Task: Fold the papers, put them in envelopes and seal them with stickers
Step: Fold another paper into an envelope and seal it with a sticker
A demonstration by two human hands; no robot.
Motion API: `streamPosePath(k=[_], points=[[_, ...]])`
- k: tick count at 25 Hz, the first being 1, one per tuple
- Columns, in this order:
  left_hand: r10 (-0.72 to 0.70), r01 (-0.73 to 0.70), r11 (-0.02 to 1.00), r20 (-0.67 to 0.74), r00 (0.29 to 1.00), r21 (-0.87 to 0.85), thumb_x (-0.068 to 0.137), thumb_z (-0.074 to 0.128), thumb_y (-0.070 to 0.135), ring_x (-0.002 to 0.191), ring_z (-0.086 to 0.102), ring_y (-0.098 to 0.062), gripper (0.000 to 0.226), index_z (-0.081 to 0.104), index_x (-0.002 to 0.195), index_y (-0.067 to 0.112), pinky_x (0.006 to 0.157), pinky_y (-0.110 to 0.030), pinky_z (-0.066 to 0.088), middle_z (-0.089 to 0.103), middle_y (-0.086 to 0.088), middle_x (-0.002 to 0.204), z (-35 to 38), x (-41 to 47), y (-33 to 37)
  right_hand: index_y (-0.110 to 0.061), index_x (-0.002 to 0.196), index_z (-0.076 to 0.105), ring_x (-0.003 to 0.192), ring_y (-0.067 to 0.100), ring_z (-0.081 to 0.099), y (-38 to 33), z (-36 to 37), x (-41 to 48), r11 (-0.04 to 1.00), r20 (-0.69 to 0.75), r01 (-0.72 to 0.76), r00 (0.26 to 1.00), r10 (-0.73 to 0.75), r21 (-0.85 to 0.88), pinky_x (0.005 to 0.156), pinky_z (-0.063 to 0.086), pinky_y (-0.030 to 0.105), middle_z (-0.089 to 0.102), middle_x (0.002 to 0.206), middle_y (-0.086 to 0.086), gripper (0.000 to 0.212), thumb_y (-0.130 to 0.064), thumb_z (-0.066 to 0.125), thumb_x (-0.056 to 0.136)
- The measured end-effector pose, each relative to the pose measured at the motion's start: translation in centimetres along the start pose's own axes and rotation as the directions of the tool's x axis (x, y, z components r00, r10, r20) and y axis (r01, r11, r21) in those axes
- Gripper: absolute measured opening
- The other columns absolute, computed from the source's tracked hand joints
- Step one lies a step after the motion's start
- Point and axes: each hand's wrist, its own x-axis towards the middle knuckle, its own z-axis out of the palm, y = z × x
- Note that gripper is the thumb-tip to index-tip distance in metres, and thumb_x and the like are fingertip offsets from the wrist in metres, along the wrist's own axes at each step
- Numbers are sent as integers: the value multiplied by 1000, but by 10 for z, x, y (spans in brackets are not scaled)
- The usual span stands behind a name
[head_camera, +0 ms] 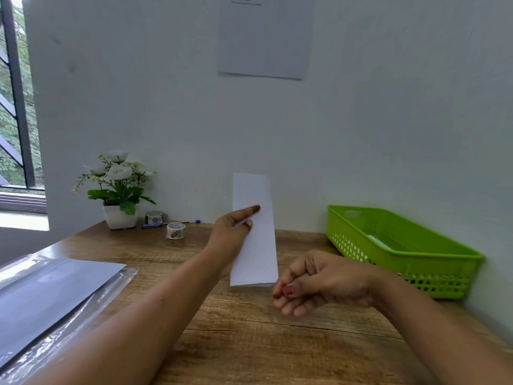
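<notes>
White folded paper (255,245) is held upright above the desk (249,343), pinched by the left hand (228,237), likely for checking the creases; right hand (313,282) hangs loosely curled, empty, beside its lower corner.

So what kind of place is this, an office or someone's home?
Probably a desk corner in a home or office: a wooden desk against a wall, a potted flower, tape rolls and a green basket.
</notes>
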Motion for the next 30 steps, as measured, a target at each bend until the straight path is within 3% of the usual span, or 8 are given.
streamPosePath(k=[2,5,7,10,17,24,27,30], points=[[-81,65,992,145,986,108,92,52,4,80,63,-22,32,73,96,28,61,-28,55,65,-7,111,-2,-2,4,-5,92,65,64,9,66,-4,-3,2,990,-302,138,943,-138,-21,58,55,19,70,79,7,11,-1,55,90],[-105,54,978,249,963,204,88,56,1,80,63,-21,30,75,87,25,63,-27,54,67,-3,102,3,-5,8,-8,98,61,68,11,61,-2,-15,5,972,-643,233,747,-167,18,56,54,25,62,83,6,17,-13,67,84],[-98,38,978,292,951,204,88,58,1,79,64,-20,28,75,85,23,65,-29,55,68,-2,97,9,-8,8,-11,96,64,77,11,64,4,-17,7,980,-649,194,750,-126,34,64,55,30,65,87,2,23,-22,72,79],[-121,47,977,363,924,208,88,59,3,74,66,-14,23,72,92,21,62,-26,55,70,-2,93,16,-14,7,-10,84,71,72,7,67,4,-13,7,971,-651,233,745,-145,49,62,53,24,72,80,-1,8,-17,71,80],[-169,23,962,528,832,272,88,59,1,86,60,-19,55,57,125,41,62,-24,54,57,-1,128,9,-11,7,-7,79,71,65,14,63,7,-28,10,952,-815,291,572,-95,94,50,49,23,71,75,6,4,-10,71,80],[-132,-158,920,663,737,358,89,59,6,91,55,-14,53,54,125,44,70,-20,49,53,4,124,3,-5,8,-10,72,65,70,20,66,6,-35,11,903,-908,417,409,-86,102,53,53,26,68,83,10,15,-13,63,86],[-137,-162,909,642,754,384,89,60,8,94,55,-18,51,54,124,45,71,-21,49,51,6,127,-1,-4,8,-12,78,65,65,18,66,6,-29,14,888,-936,453,340,-88,81,49,53,25,67,83,7,17,-18,57,91],[-32,-175,906,474,880,386,90,59,11,87,57,-14,46,55,122,44,61,-14,48,50,11,122,3,-5,2,-10,103,62,65,16,64,9,-27,13,868,-886,464,459,-63,179,51,56,26,65,89,8,17,-22,60,90]])
